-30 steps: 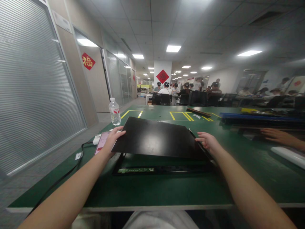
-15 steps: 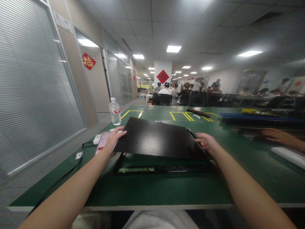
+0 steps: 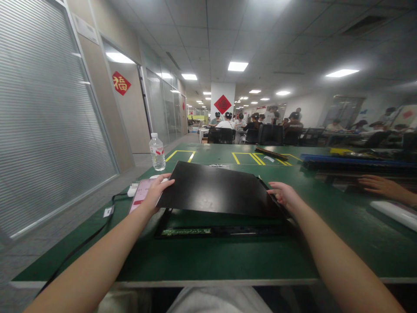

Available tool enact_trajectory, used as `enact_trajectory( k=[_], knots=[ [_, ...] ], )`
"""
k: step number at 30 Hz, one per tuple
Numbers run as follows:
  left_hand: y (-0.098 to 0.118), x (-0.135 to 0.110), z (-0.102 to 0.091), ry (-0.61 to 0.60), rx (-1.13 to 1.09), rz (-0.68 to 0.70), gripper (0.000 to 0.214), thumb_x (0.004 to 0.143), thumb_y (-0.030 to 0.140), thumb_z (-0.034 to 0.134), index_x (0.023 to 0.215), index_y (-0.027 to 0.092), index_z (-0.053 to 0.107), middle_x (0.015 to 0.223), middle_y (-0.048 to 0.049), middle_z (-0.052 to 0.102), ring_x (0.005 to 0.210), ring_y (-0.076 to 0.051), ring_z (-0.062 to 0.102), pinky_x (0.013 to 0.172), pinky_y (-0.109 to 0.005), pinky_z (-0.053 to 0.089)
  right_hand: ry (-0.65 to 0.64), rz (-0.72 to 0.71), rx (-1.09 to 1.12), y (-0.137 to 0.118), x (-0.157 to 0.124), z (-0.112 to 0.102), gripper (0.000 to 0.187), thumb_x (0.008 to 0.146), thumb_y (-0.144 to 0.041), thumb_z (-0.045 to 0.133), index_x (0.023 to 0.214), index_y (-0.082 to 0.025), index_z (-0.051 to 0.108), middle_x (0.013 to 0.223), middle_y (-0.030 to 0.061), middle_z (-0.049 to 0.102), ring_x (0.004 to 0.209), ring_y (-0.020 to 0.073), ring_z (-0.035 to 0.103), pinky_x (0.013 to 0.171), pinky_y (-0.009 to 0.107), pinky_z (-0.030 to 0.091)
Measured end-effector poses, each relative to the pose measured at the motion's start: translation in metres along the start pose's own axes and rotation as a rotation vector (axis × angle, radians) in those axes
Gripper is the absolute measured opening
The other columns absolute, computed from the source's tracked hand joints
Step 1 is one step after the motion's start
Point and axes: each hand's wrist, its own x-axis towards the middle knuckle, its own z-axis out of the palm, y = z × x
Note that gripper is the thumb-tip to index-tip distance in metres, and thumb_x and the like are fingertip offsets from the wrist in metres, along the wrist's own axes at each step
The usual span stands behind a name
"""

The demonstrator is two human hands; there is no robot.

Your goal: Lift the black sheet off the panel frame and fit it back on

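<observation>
A thin, glossy black panel is tilted over a black rectangular frame on the green table. My left hand grips the panel's left edge, thumb on top, and that side is raised off the frame. My right hand is closed at the panel's right edge, where the frame's side runs close under the fingers. Whether it pinches the frame too is hidden. A green circuit board strip shows in the frame's near side, below the panel.
A lit phone and a cable lie left, behind them a water bottle. Another person's hand is at right, near a white bar and long blue and black strips. A dark strip lies at the back.
Almost nothing differs. The panel's far left corner sits very slightly lower; both hands keep their places.
</observation>
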Motion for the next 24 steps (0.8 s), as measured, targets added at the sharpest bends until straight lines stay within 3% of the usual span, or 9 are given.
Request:
enact_trajectory(
  k=[24],
  knots=[
    [-0.0015,-0.0022,0.0018,-0.018,0.048,-0.026,0.052,0.054,0.030,0.083,0.101,0.018,0.064,0.075,-0.0013,0.073,0.063,-0.021,0.068,0.057,-0.029,0.050,0.047,-0.016,-0.075,-0.0009,0.0000,-0.0020,0.022,0.080,-0.023,0.058,0.099,-0.015,0.062,0.067,0.0072,0.068,0.036,0.0061,0.035,0.035,0.018,0.023]
  ],
)
